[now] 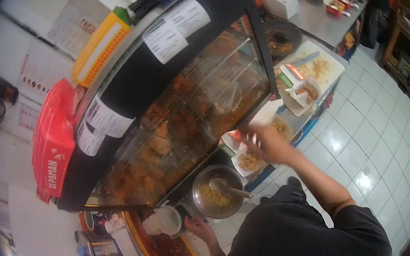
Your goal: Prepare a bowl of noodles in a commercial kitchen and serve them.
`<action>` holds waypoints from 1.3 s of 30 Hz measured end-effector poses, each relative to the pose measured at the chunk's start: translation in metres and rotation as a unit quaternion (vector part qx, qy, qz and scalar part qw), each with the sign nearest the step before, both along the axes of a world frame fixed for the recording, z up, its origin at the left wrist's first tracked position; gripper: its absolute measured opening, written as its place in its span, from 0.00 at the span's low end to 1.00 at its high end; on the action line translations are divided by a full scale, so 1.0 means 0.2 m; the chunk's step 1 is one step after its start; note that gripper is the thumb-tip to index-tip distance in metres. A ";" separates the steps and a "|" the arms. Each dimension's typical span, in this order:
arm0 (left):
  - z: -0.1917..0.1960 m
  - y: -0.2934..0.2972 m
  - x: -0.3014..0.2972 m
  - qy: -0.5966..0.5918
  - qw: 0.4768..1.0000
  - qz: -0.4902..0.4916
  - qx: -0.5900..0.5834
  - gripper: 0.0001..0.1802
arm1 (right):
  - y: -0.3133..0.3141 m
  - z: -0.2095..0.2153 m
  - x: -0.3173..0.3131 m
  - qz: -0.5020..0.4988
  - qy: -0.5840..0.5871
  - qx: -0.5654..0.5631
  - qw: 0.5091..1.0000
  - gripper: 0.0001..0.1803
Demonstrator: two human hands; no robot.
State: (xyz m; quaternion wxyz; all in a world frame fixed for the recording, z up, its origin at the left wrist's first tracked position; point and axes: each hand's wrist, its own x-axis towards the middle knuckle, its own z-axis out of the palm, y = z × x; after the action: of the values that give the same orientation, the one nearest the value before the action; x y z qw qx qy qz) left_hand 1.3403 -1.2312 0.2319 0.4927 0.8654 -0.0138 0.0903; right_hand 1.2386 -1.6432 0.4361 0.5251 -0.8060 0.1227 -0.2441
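Food stall counter seen from above, with white floor tiles (373, 147) off to the right and a big glass-fronted warming cabinet (182, 110) full of fried pieces running diagonally across the middle.

Person's right hand (264, 143) is stretched up toward 1 o'clock, fingers spread and resting on the flap of an open white and red cardboard food box (250, 155) with some fried food inside. It looks more like touching or steadying than a proper grip, though I can't tell for sure. The box sits right under that hand, at the cabinet's lower edge.

Left hand (197, 227) is lower, around 7 o'clock from the box, at the rim of a round steel bowl of yellowish rice or noodles (217, 193). Whether it's curled round the rim is hard to say. A metal ladle (225, 186) lies in the bowl, handle pointing toward 4 o'clock.

So the box is up and right of the bowl, just beside it, and the right hand is clearly nearer. Another open box (301, 89) sits further up at 1 o'clock.
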 end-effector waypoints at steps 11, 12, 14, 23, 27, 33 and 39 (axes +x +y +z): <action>1.90 -1.69 0.21 -0.362 0.851 -0.324 -0.200 0.36 | -0.51 1.17 0.47 -0.122 -0.346 -0.506 0.781 0.15; 1.95 -1.73 0.23 -0.384 0.846 -0.321 -0.182 0.37 | -0.50 1.20 0.50 -0.128 -0.333 -0.552 0.754 0.15; 1.94 -1.79 0.26 -0.352 0.863 -0.307 -0.194 0.37 | -0.49 1.22 0.56 -0.105 -0.318 -0.570 0.750 0.13; 1.70 -1.83 0.16 -0.250 0.858 -0.325 -0.310 0.36 | -0.54 1.19 0.56 -0.046 -0.308 -0.568 0.762 0.15; 1.68 -1.82 0.16 -0.235 0.859 -0.323 -0.321 0.34 | -0.54 1.19 0.57 -0.048 -0.298 -0.575 0.760 0.15; 1.66 -1.76 0.17 -0.220 0.854 -0.336 -0.332 0.33 | -0.48 1.19 0.58 -0.077 -0.270 -0.573 0.770 0.17; 1.64 -1.61 0.15 -0.192 0.880 -0.345 -0.264 0.35 | -0.33 1.14 0.49 -0.152 -0.299 -0.511 0.791 0.21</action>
State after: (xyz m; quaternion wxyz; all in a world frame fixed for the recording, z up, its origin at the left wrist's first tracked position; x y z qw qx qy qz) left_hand 1.3695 -1.5533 0.5600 0.6907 0.6090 -0.3818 0.0793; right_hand 1.3371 -1.7093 0.6647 0.0033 -0.8144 -0.0623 -0.5769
